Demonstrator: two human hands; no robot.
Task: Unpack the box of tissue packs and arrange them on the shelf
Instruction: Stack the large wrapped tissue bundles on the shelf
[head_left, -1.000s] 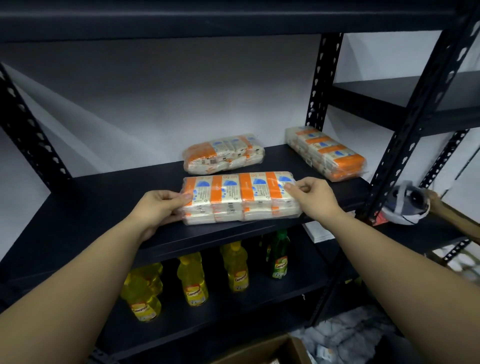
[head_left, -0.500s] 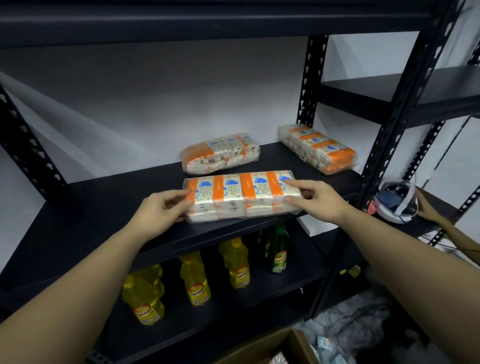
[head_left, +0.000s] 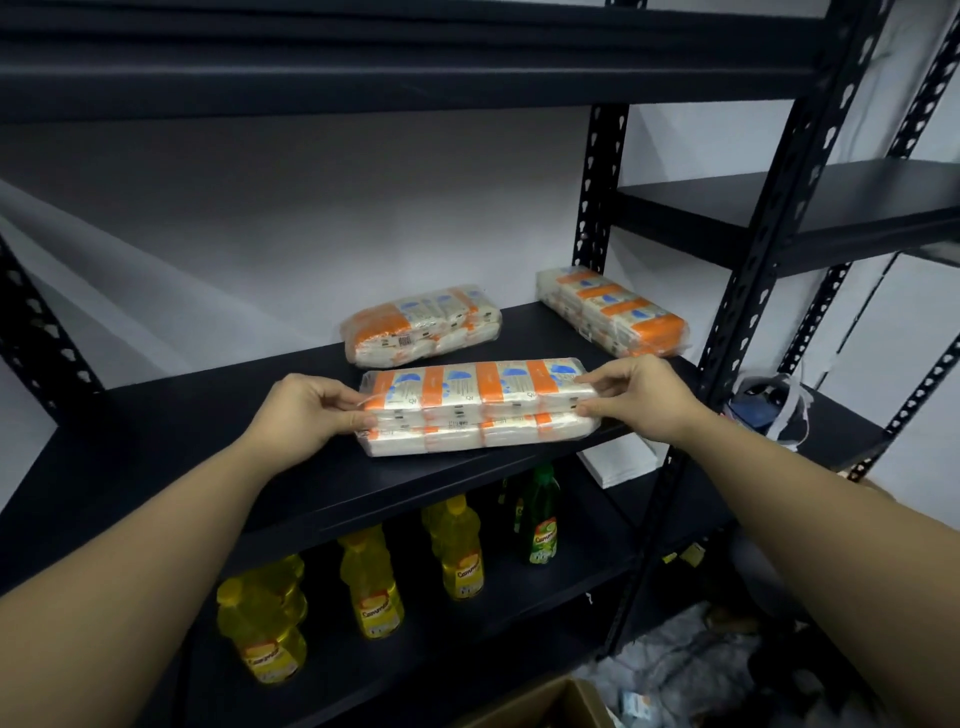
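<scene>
— Three tissue packs are lying on the shelf (head_left: 156, 441). Which one are the hands working on?

— Both are gripping the front pack (head_left: 478, 405), the one sitting nearest the shelf's front edge. The left hand (head_left: 306, 415) is pinching its left end, thumb on top and fingers curled under; the right hand (head_left: 639, 397) is pinching the right end the same way.

— How is it lying?

— Its long axis is running left to right along the shelf edge, so it is spanning straight between the two hands, neither one nearer. The label face is pointing up.

— And the others?

— The middle pack (head_left: 421, 325) is resting just behind it, and the corner pack (head_left: 613, 312) is lying angled toward the shelf's back right post. I'd judge a push straight back is coming next.
</scene>
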